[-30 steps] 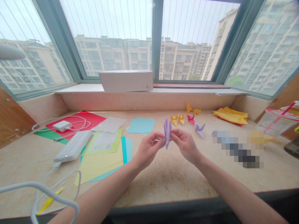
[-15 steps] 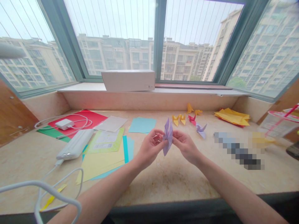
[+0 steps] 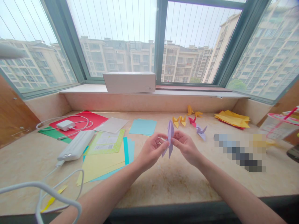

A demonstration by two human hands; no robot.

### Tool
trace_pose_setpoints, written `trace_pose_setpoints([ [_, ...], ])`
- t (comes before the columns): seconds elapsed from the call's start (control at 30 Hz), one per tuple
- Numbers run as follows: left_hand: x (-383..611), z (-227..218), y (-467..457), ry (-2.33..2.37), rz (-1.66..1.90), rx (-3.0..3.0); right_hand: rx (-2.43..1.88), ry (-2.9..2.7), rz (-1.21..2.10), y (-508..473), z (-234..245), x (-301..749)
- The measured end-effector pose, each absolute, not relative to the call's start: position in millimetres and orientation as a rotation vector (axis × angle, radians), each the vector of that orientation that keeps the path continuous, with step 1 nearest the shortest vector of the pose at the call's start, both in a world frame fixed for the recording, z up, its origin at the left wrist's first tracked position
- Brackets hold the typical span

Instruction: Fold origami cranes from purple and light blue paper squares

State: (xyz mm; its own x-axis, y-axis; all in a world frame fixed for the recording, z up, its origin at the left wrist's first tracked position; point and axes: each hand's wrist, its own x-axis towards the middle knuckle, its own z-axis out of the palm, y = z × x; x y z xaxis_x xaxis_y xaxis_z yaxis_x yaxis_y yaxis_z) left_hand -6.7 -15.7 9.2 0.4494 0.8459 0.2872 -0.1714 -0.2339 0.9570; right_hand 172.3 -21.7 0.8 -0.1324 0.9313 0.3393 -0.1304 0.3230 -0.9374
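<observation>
A piece of folded purple origami paper (image 3: 170,130) stands upright between my two hands, above the counter. My left hand (image 3: 156,146) pinches it from the left with thumb and fingers. From the other side, my right hand (image 3: 184,143) grips its edge between thumb and forefinger. The paper is narrow, with a pointed top and two points spread at the bottom; fingertips cover part of its middle. Just beyond my right hand lie a finished purple paper crane (image 3: 201,132), a red paper crane (image 3: 192,121) and several yellow paper cranes (image 3: 179,121).
Blue paper sheets (image 3: 143,127) lie beyond my left hand. Left are yellow sheets (image 3: 102,165), a green-edged packet (image 3: 116,141), a white power bank (image 3: 76,145) with cables, and red paper (image 3: 100,117). Yellow folded paper (image 3: 232,118) and a plastic cup (image 3: 277,126) stand right. A white box (image 3: 129,82) sits on the sill.
The purple paper has turned in my fingers: its split points now face down, where before the split showed at the top. Both hands keep hold of it in nearly the same place.
</observation>
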Motion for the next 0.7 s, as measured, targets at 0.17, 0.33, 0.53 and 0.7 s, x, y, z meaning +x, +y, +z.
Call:
trace_pose_setpoints([
  [0.17, -7.7, 9.2, -15.4, 0.72, 1.094, 1.606, -0.826, -1.344, 1.085, -23.5, 3.1, 169.9],
  [0.33, -6.4, 11.1, -16.0, 0.822, 1.171, 1.689, -0.852, -1.326, 1.054, -24.4, 0.5, 167.0],
  [0.53, -6.4, 12.3, -15.7, 0.765, 1.224, 1.676, -0.851, -1.298, 1.017, -23.2, -0.6, 167.3],
  [0.7, -5.8, 6.4, -11.1, 0.712, 1.237, 1.582, -0.816, -1.283, 1.017, -20.2, -0.8, 167.5],
])
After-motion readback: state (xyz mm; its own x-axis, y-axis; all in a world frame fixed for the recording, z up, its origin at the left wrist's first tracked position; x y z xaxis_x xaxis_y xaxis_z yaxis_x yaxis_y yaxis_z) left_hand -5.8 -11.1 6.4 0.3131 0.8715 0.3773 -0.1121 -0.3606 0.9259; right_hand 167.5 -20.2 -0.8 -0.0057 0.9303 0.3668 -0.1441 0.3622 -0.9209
